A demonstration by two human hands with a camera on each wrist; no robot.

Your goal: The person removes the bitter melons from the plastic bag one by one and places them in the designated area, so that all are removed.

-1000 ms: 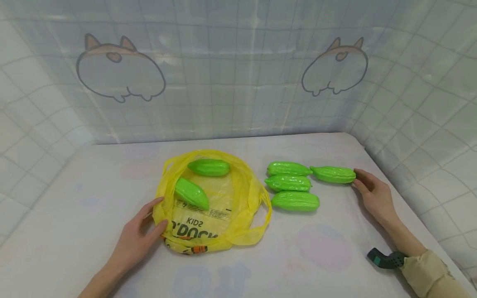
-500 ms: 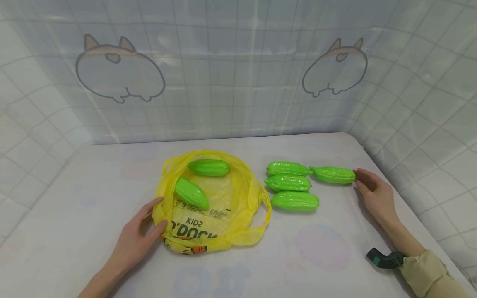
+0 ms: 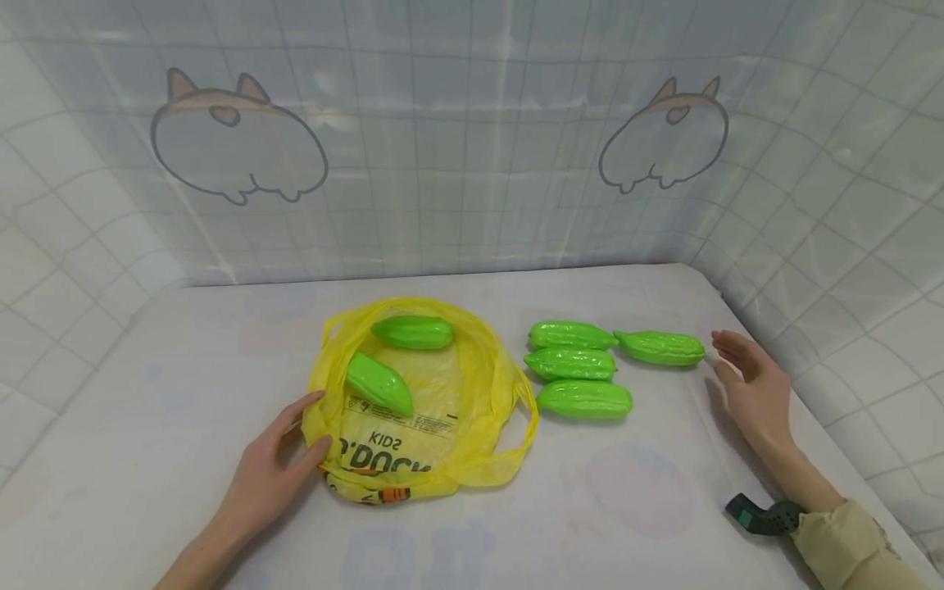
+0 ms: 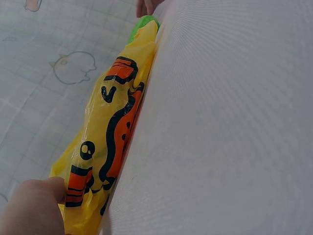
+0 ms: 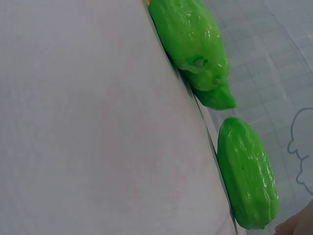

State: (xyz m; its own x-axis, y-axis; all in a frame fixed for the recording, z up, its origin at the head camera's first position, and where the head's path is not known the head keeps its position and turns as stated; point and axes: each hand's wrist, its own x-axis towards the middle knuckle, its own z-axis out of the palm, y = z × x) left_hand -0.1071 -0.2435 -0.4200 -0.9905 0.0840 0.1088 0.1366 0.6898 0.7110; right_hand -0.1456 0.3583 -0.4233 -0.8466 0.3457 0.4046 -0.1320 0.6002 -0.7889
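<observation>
A yellow plastic bag (image 3: 483, 463) lies with its mouth spread, two glossy green toy bitter melons inside, one farther back (image 3: 415, 332) and one at the left (image 3: 379, 383). My left hand (image 3: 269, 471) holds the bag's left side between thumb and fingers; its thumb (image 4: 36, 205) shows against the printed plastic in the left wrist view. Three more bitter melons (image 3: 578, 398) lie stacked front to back right of the bag. Another bitter melon (image 3: 660, 348) lies to their right, its tip close to the rearmost. Just right of it, apart from it, my right hand (image 3: 755, 389) has loosely bent fingers holding nothing.
Everything rests on a white table (image 3: 221, 352) with faint printed patches. A pale grid-patterned curtain (image 3: 457, 164) with cartoon drawings stands behind and at both sides. A dark strap (image 3: 767, 515) sits at the right wrist by a beige sleeve (image 3: 841, 537).
My right hand has let go of the rightmost bitter melon and drawn slightly right, leaving a small gap. The left hand, bag and other bitter melons have stayed put.
</observation>
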